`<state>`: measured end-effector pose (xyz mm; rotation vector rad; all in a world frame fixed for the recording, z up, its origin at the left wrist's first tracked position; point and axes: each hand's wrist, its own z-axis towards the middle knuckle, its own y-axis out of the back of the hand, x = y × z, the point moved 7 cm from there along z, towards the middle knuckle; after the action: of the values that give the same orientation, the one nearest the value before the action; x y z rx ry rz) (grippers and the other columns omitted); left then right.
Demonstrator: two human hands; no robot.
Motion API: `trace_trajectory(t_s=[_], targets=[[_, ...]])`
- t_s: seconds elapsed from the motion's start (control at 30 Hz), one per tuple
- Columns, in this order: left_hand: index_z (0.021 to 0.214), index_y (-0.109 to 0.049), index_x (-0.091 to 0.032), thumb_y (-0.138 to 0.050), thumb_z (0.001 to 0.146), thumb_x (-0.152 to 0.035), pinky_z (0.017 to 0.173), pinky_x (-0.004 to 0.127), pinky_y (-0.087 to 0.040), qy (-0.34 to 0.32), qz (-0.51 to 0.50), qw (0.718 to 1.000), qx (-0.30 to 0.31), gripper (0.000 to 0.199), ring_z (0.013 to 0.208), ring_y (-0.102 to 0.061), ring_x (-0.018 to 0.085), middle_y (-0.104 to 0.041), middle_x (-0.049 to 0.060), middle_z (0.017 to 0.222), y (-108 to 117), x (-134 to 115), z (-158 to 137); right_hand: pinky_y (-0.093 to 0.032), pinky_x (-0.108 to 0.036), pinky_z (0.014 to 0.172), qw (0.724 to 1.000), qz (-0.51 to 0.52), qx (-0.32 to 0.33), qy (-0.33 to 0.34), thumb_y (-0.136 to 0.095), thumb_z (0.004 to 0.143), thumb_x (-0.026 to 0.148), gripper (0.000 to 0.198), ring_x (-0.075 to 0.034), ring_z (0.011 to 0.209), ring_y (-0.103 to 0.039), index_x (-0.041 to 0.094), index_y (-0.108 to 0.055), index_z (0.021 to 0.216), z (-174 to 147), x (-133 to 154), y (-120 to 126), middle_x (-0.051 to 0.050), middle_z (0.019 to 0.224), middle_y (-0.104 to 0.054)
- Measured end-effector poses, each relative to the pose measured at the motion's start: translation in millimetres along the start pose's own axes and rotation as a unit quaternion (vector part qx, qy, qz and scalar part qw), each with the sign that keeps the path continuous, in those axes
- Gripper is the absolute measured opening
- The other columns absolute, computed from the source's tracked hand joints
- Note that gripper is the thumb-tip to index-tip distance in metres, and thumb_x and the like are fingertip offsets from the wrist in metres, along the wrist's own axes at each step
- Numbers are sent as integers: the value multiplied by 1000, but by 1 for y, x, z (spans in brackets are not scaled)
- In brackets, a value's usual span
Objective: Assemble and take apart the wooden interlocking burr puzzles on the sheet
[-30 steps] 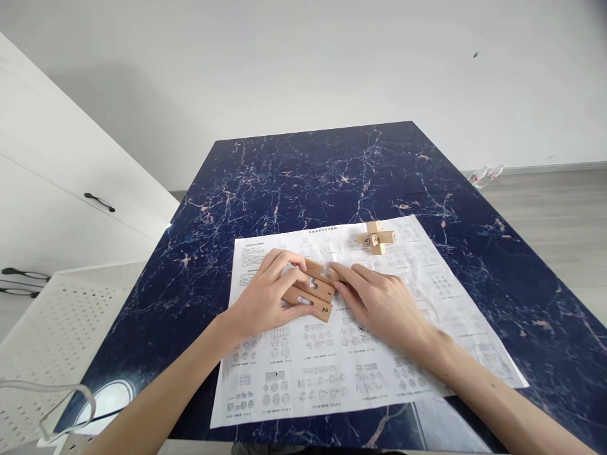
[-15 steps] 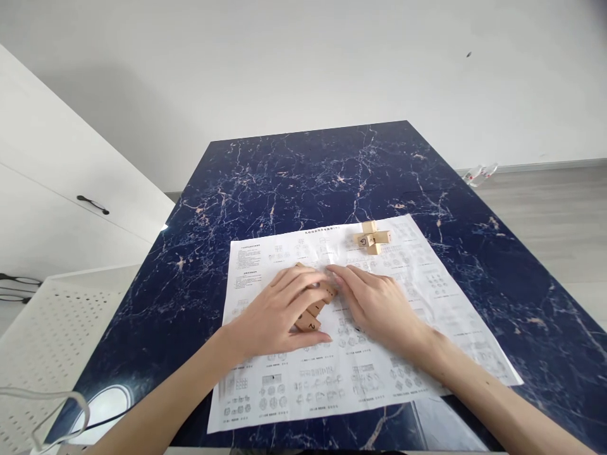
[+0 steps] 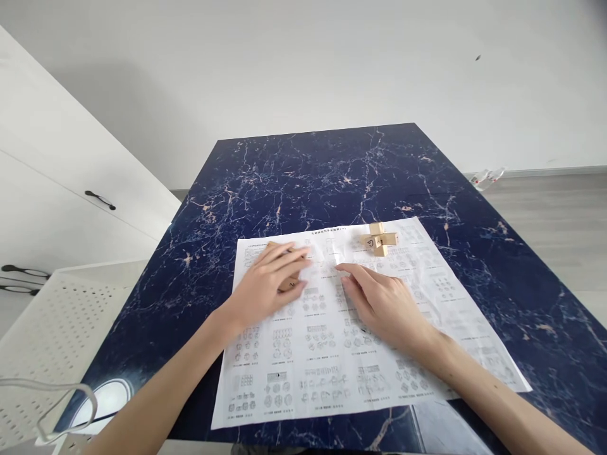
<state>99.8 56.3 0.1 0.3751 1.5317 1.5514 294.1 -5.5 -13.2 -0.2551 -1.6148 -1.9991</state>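
My left hand (image 3: 265, 277), just left of frame centre, clasps wooden pieces (image 3: 288, 282), partly hidden beneath it. My right hand (image 3: 382, 298), right of centre, sits loosely open on the printed sheet (image 3: 493, 363); wooden cross (image 3: 380, 241) above it.

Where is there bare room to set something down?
The tabletop between the paper sheet and the table's far edge is bare. Crowded: sheet's middle and far side, with the left hand over wooden blocks, right hand, wooden cross.
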Motion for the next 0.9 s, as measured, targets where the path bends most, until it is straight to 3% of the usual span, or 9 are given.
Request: trace_trajectory(t_s=[0.1, 0.2, 0.4, 0.53, 0.67, 0.8, 0.9], targets=[[146, -63, -24, -59, 110, -40, 128, 63, -39, 63, 40, 997, -37, 40, 155, -48, 33, -62, 8, 159, 8, 23, -2, -49, -34, 59, 1000, 4, 2, 1, -40, 114, 31, 35, -26, 73, -79, 18, -67, 132, -1, -1, -1, -10, 105, -84], [145, -60, -22, -57, 109, -33, 126, 63, -41, 101, 62, 990, -80, 38, 150, -52, 33, -64, 10, 154, 13, 30, -4, -48, -33, 59, 1000, 9, 7, 1, -40, 114, 32, 35, -24, 71, -77, 18, -67, 132, -1, -1, -1, -10, 101, -84], [129, -63, -22, -53, 107, -25, 116, 61, -46, 136, 71, 977, -149, 25, 131, -63, 32, -70, 11, 138, 20, 31, -8, -46, -31, 56, 1000, 25, 14, 1, -42, 113, 32, 35, -22, 66, -74, 17, -66, 133, -1, -2, -1, -9, 96, -82], [116, -65, -23, -51, 107, -24, 111, 58, -49, 152, 70, 970, -175, 17, 118, -67, 30, -73, 9, 126, 24, 39, -10, -46, -32, 56, 999, 32, 11, 1, -42, 112, 33, 35, -23, 68, -75, 17, -67, 132, -1, -2, -1, -10, 97, -82], [115, -65, -24, -52, 105, -23, 103, 54, -53, 161, 70, 966, -188, 16, 115, -66, 30, -73, 9, 121, 27, 45, -12, -46, -32, 55, 998, 65, 5, -13, -44, 112, 32, 34, -19, 60, -68, 17, -67, 131, -2, -3, 3, -7, 92, -80], [115, -63, -24, -52, 105, -22, 104, 55, -54, 160, 74, 965, -192, 15, 113, -67, 31, -74, 9, 120, 28, 45, -12, -46, -30, 53, 993, 91, -65, -35, -48, 110, 29, 24, -16, 59, -62, 19, -69, 118, -1, -4, 19, -4, 82, -72], [117, -63, -23, -53, 106, -22, 108, 59, -51, 161, 83, 964, -194, 14, 115, -67, 32, -74, 10, 121, 28, 42, -13, -50, -31, 58, 984, 82, -154, -37, -51, 108, 26, 17, -19, 69, -62, 22, -66, 114, 0, -6, 35, -6, 89, -69]])
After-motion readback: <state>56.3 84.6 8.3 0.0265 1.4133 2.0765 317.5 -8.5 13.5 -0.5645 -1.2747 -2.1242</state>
